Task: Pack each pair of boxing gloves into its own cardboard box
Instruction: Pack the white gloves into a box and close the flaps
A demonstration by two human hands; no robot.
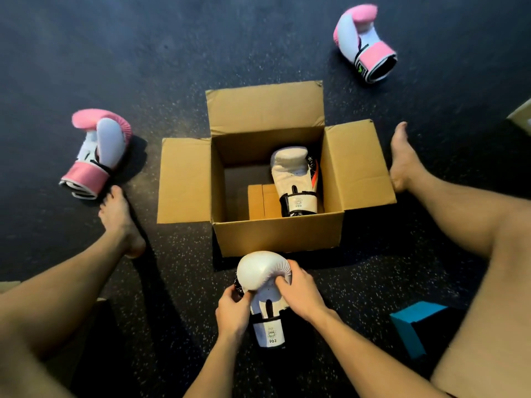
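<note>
An open cardboard box (275,239) stands on the dark floor between my legs, flaps spread. Inside it, on the right side, lies a white boxing glove (293,176) with its cuff toward me. In front of the box I hold a second white glove (261,270). My left hand (232,311) grips its left side near the thumb and my right hand (301,291) grips its palm side. A pink and white glove (99,150) lies at the left by my left foot. Its mate (363,41) lies at the far right.
My bare legs and feet flank the box. A blue object (413,326) sits on the floor at the right near my thigh. A corner of another cardboard box (521,116) shows at the right edge. More cardboard (8,285) peeks out at the left edge.
</note>
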